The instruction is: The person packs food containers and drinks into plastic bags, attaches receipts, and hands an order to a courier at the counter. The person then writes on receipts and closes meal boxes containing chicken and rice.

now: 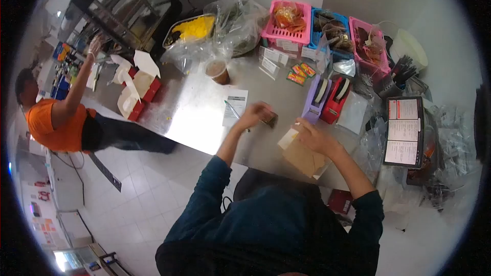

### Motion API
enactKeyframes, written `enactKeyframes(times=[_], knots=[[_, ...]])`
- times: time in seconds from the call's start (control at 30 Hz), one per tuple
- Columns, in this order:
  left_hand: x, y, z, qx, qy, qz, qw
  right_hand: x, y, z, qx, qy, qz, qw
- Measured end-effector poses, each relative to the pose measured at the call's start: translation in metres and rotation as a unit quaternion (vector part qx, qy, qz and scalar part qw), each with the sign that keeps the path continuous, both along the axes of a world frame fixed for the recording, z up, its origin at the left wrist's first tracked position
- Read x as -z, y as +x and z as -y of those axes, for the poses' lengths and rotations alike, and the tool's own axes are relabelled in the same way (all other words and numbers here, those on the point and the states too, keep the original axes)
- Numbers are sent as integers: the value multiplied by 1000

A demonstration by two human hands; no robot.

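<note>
My left hand [255, 115] is over the steel counter, its fingers curled beside a small dark packet [270, 119]; whether they grip it is unclear. To the right, my right hand [311, 137] has its fingers bent at the top edge of a brown paper bag [302, 157], which lies near the counter's front edge. A printed slip [235, 107] with a pen [231, 109] on it lies left of my left hand. Behind my right hand stand a purple tape dispenser [313, 103] and a red tape dispenser [335, 103].
Pink basket [287, 35], blue basket and another pink one line the back. A lidded brown cup [218, 72], sauce packets [300, 73] and red boxes [148, 86] stand on the counter [197, 117]. A tablet [404, 132] is right. A co-worker in orange [56, 122] reaches up at left.
</note>
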State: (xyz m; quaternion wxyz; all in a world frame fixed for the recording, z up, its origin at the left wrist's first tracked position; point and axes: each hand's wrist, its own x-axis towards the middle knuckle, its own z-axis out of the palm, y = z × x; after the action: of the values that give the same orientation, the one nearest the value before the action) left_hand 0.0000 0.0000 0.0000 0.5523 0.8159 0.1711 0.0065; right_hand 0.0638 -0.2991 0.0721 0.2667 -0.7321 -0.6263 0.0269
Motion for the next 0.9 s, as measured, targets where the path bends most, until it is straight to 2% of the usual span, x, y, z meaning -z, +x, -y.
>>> enactKeyframes(times=[0.03,0.07,0.1,0.17,0.27,0.33,0.37,0.43,0.47,0.5,0.53,0.6,0.67,0.7,0.73,0.77,0.8,0.87,0.9], knots=[[2,8,-1,9,0,5,1000,-14,0,2,-21,-21,-14,999],[3,11,-5,-97,287,129,944,-24,-1,4,-41,-43,-27,998],[-13,2,-43,-143,507,74,847,-32,-9,-25,-32,18,12,999],[22,17,-61,-99,442,61,889,-44,-8,-21,-12,76,115,990],[15,41,-60,-82,403,37,911,-47,-11,-22,108,111,56,986],[-16,54,-33,-55,290,174,940,-56,-20,-28,237,171,-30,956],[-40,59,-15,-41,229,238,943,-63,-25,-34,300,203,-72,929],[-118,50,52,58,-35,254,965,-76,-33,-42,336,288,-137,886],[-125,48,82,118,-105,284,946,-77,-37,-43,332,326,-190,864],[-128,47,102,175,-173,311,918,-76,-42,-40,338,371,-305,809],[-127,51,110,182,-217,266,922,-76,-48,-38,342,426,-408,732],[-126,56,123,191,-297,171,920,-69,-66,-16,370,425,-454,690],[-75,72,127,177,-9,117,977,-63,-92,0,414,412,-480,654],[-48,79,129,163,138,89,973,-54,-103,6,475,323,-361,735],[-34,77,129,227,187,98,951,-41,-113,12,520,221,-233,792],[-22,81,128,231,165,115,952,-33,-120,16,548,109,-100,823],[-13,88,127,234,144,130,953,-42,-128,11,572,75,-97,811],[-10,95,125,234,110,156,953,-41,-132,11,551,73,-92,826],[-8,100,122,227,135,179,948,-39,-134,11,538,68,-95,835]])
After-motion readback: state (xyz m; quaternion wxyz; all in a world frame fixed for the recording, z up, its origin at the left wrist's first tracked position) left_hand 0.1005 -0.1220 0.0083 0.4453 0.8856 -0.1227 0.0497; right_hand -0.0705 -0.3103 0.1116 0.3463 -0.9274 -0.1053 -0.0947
